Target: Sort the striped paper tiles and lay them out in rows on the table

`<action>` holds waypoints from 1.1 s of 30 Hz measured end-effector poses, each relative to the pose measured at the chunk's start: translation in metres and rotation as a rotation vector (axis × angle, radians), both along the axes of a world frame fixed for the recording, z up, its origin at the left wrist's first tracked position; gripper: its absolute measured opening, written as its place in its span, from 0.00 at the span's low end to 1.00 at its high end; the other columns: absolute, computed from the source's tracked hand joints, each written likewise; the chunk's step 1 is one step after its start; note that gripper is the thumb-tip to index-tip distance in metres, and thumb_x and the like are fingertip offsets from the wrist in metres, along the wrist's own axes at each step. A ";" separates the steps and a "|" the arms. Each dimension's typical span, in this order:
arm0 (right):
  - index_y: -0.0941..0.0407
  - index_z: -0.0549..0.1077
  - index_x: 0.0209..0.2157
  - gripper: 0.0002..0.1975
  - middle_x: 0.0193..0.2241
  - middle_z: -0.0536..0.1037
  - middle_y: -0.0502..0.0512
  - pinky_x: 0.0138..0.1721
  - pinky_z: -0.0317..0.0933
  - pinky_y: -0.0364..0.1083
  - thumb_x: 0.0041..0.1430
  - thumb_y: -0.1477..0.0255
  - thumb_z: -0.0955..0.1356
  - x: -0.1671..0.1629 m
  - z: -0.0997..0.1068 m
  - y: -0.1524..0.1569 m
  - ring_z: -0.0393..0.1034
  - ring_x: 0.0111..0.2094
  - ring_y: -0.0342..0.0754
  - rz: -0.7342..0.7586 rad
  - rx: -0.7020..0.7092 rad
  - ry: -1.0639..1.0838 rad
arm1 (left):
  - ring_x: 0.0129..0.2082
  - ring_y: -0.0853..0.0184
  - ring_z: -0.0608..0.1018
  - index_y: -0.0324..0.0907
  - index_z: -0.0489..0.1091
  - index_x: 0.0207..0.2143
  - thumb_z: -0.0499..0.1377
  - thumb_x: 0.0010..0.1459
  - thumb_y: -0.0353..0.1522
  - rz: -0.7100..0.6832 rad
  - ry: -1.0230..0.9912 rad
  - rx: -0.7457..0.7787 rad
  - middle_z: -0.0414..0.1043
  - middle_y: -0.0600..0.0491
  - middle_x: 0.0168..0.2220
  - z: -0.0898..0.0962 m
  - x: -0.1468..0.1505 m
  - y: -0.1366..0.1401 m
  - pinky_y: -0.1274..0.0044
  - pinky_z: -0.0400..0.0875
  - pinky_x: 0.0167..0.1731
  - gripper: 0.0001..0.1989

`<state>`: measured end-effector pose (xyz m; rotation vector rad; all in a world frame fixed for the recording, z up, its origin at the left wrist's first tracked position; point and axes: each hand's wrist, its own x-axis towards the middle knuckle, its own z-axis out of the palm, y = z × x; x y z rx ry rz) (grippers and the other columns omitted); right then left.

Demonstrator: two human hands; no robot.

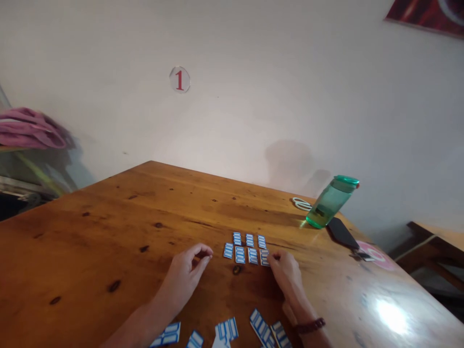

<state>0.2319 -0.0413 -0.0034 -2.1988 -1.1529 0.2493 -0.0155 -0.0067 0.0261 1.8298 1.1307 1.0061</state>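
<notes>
My right hand (286,273) has its fingertips pinched at the right edge of a small blue-and-white card (264,257), the last one in the nearer row. Similar small cards (239,254) lie beside it in two short rows, with white bars on blue. Left of these rows, my left hand (186,270) hovers near the table with thumb and forefinger curled almost together; nothing shows between them. Closer to me lie more blue-and-white cards (226,329) in loose, overlapping groups, partly cut off by the lower edge of the view.
A green water bottle (331,203) stands at the right of the wooden table (108,227). Around it are a white looped object (302,204), a dark flat phone-like object (341,234) and a pink round disc (379,255). The wall rises behind the table's far edge.
</notes>
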 end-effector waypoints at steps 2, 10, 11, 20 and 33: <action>0.54 0.70 0.18 0.09 0.20 0.73 0.55 0.23 0.49 0.43 0.46 0.68 0.62 -0.002 0.001 -0.001 0.66 0.24 0.50 -0.004 -0.035 -0.032 | 0.30 0.66 0.75 0.44 0.70 0.27 0.53 0.50 0.33 -0.001 0.002 -0.001 0.75 0.55 0.28 0.000 0.000 0.000 0.77 0.68 0.32 0.07; 0.54 0.71 0.23 0.11 0.25 0.76 0.57 0.25 0.52 0.43 0.50 0.69 0.60 -0.004 0.005 -0.001 0.70 0.29 0.51 -0.012 -0.180 -0.106 | 0.30 0.66 0.75 0.43 0.69 0.28 0.52 0.50 0.33 -0.005 0.043 -0.013 0.75 0.54 0.28 0.000 0.000 0.000 0.76 0.68 0.33 0.08; 0.54 0.71 0.23 0.11 0.25 0.76 0.57 0.25 0.52 0.43 0.50 0.69 0.60 -0.004 0.005 -0.001 0.70 0.29 0.51 -0.018 -0.194 -0.110 | 0.30 0.67 0.75 0.43 0.69 0.28 0.52 0.50 0.34 -0.005 0.050 -0.010 0.75 0.54 0.29 0.000 -0.001 0.000 0.76 0.68 0.33 0.08; 0.54 0.72 0.27 0.12 0.30 0.77 0.56 0.27 0.54 0.42 0.52 0.68 0.59 -0.005 0.007 0.000 0.71 0.34 0.51 -0.049 -0.275 -0.136 | 0.30 0.67 0.76 0.42 0.69 0.28 0.50 0.50 0.34 -0.004 0.061 0.024 0.75 0.53 0.29 -0.003 -0.001 0.002 0.75 0.69 0.33 0.09; 0.54 0.70 0.28 0.11 0.31 0.77 0.57 0.28 0.54 0.44 0.54 0.68 0.58 -0.013 0.008 -0.001 0.71 0.34 0.52 -0.056 -0.299 -0.184 | 0.29 0.67 0.76 0.43 0.69 0.27 0.51 0.50 0.34 0.030 0.066 0.099 0.75 0.55 0.28 -0.006 -0.003 0.008 0.77 0.70 0.31 0.08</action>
